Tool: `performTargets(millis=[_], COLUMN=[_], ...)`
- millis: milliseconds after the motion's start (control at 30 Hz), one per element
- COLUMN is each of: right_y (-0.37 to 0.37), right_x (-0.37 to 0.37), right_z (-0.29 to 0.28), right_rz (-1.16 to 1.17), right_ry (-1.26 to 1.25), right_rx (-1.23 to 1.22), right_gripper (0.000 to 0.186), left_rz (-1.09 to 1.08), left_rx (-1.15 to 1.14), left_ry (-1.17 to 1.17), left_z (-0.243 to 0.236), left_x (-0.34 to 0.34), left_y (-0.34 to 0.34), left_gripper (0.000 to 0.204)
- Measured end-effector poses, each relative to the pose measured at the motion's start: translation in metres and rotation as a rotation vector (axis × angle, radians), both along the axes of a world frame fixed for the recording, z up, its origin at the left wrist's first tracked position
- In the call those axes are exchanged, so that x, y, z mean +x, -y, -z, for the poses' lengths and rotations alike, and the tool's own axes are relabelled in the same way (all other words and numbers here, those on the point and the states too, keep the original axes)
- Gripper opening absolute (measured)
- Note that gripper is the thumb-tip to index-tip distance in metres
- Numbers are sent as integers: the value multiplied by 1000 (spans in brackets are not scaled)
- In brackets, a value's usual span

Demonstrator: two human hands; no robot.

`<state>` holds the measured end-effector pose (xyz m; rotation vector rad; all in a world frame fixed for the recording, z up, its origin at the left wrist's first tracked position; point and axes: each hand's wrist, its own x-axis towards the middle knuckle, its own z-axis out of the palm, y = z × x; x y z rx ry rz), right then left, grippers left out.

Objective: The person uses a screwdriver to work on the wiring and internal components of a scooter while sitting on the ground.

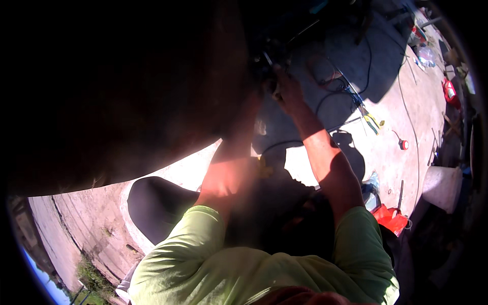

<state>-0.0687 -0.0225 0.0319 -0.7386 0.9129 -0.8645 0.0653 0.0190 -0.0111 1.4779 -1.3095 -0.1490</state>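
Both my arms reach forward into deep shadow beside a large dark body [152, 117]. My right hand [290, 93] has its fingers curled round something dark that I cannot make out. Just beyond it a thin pale strip [268, 58] catches light among dark parts. My left hand [249, 104] is close by on the left, at the edge of the dark body; its fingers are lost in shadow and glare. On the ground to the right lie yellow-handled pliers [373, 123], nearest to my right forearm.
A black cable [290, 142] runs over the concrete. Farther right are a small red-and-white round object [403, 144], a red bag [391, 218], a pale bucket-like container [441, 187] and a red package [450, 93]. The dark body fills the upper left.
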Motion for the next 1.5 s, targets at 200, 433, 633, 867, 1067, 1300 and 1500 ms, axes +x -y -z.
performTargets(millis=[200,433,633,867,1067,1300,1500], right_y=[-5,-7,-7,-3,-13,-26,-98], right_x=[28,26,31,27,19,-40,-72], right_z=[-10,-52,-50,-43,-60,-47,-62], right_rz=[228,293,310,316,73,-40,154], right_ry=[-137,-274,-203,-85,-464,-323,-730], right_rx=[-247,-105,-88,-302,-299,-223,-575], right_gripper=[27,34,32,30,31,36,33], left_rz=[136,227,251,297,325,416,448], left_rx=[-13,-36,-28,-26,-64,-61,-27], left_ry=[-656,-1086,-1207,-1313,-1397,-1503,-1491], left_z=[7,1,-2,-1,0,0,-3], left_x=[-8,-16,-15,-24,-4,-16,-1], left_y=[10,25,27,31,30,39,42], left_gripper=[59,56,54,52,49,47,45])
